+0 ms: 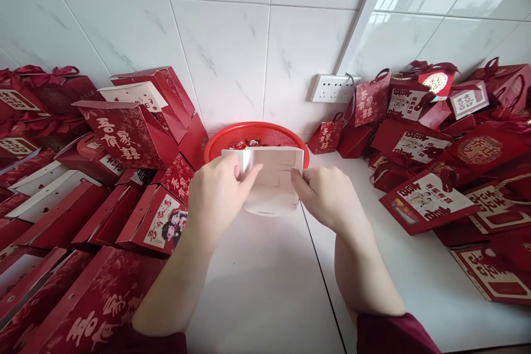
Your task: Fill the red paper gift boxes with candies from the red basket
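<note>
A white tabletop (pixel 257 287) spreads under and in front of the fingers, with a dark seam (pixel 326 275) running from just below the right fingers (pixel 301 182) toward the wearer. Just beyond both sets of fingers sits a red perforated basket (pixel 218 135). Left of the left fingers (pixel 250 179), packed rows of red boxes (pixel 93 215) crowd the surface. Beyond and to the right of the right fingers stands a small red box (pixel 326 137); farther right lies a heap of red gift boxes (pixel 431 193).
</note>
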### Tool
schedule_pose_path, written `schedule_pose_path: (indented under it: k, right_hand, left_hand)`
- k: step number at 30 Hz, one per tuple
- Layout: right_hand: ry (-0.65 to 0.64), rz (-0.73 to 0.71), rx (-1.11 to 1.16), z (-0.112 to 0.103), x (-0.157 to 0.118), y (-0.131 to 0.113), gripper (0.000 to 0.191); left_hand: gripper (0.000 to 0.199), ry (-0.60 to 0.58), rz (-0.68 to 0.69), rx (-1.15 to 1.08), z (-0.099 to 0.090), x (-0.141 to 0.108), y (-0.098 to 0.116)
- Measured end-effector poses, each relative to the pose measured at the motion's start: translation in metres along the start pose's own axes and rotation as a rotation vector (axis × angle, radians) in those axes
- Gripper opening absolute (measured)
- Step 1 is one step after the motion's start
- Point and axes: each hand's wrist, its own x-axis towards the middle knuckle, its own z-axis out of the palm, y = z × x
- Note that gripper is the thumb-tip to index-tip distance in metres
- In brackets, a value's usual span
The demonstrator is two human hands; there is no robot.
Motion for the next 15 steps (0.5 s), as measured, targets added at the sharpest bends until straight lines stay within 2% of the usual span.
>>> schedule_pose_path:
  k: [4, 8, 11, 15]
  right_hand:
    - [0.011, 0.008, 0.018, 0.001, -0.004, -0.004, 0.052]
    - [-0.039, 0.001, 0.043, 0.0, -0.01, -0.008, 0.057]
    - [-0.079, -0.023, -0.053, -0.003, -0.02, -0.009, 0.063]
    - [0.035, 0.008, -0.205, -0.012, -0.033, -0.003, 0.059]
  left_hand:
    - [0.045, -0.072, -0.018, 0.083, -0.008, 0.001, -0.005]
    - [0.036, -0.202, 0.111, 0.008, -0.018, 0.006, -0.007]
    - [0.033, -0.266, 0.178, -0.008, -0.024, 0.008, -0.012]
    - [0.036, -0.463, 0.155, -0.013, -0.023, 0.006, -0.022]
